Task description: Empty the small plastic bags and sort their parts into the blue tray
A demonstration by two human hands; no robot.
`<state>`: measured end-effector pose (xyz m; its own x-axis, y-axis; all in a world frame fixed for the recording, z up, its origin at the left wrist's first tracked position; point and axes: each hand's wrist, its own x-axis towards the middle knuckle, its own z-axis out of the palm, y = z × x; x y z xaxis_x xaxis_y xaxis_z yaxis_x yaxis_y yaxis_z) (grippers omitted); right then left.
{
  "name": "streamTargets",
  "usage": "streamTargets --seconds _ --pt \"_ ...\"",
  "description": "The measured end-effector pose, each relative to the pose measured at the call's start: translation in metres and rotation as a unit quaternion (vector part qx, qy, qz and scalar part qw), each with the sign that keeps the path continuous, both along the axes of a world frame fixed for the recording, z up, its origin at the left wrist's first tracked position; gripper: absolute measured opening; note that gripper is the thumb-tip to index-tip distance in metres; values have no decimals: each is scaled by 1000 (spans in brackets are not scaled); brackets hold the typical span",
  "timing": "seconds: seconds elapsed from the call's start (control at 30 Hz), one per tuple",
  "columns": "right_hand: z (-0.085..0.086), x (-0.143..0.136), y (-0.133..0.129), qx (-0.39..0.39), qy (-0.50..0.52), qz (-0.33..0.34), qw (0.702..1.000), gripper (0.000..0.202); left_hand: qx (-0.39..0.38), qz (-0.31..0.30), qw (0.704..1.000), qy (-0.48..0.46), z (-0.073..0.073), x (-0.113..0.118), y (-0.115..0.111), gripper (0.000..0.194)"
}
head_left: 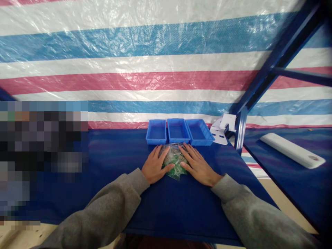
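A clear plastic bag [176,167] lies on the dark blue table, with green pieces and thin metallic-looking items showing through it. My left hand [157,165] rests flat on the bag's left side, fingers spread and pointing away from me. On the right side, my right hand [197,164] lies the same way, its fingers apart over the bag. Both thumbs point inward across the bag's middle. Parts of the bag are covered by my fingers, and the exact kind of its contents cannot be made out.
Just beyond the bag stand three blue trays, the left tray [156,142], middle tray [178,140] and right tray [203,142]. White cut-out sheets [220,135] lie beside a blue metal frame [241,129]. A long white object [292,149] rests on the right-hand table. The left area is pixelated.
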<state>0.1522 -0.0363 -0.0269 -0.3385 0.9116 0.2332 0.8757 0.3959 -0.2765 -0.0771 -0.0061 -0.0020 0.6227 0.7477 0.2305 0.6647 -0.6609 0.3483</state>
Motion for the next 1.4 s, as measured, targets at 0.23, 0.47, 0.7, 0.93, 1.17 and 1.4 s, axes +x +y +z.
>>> streamTargets --seconds 0.23,0.47,0.7,0.93,1.17,1.4 --pt "-7 -5 8 45 18 16 999 54 29 -26 999 -2 -2 6 9 64" --pt "-11 -6 15 64 61 23 996 50 25 -23 999 -21 -8 9 12 55" --pt "-3 -7 13 45 85 26 995 52 24 -37 998 -34 2 9 10 52" --pt "1 0 -5 35 62 -35 997 64 43 8 999 26 6 -3 0 65" --pt "-2 -5 -7 18 2 -7 1000 72 35 -18 997 61 5 1 0 59" --pt "-2 -7 -1 33 3 9 999 70 55 -21 997 44 4 5 4 59"
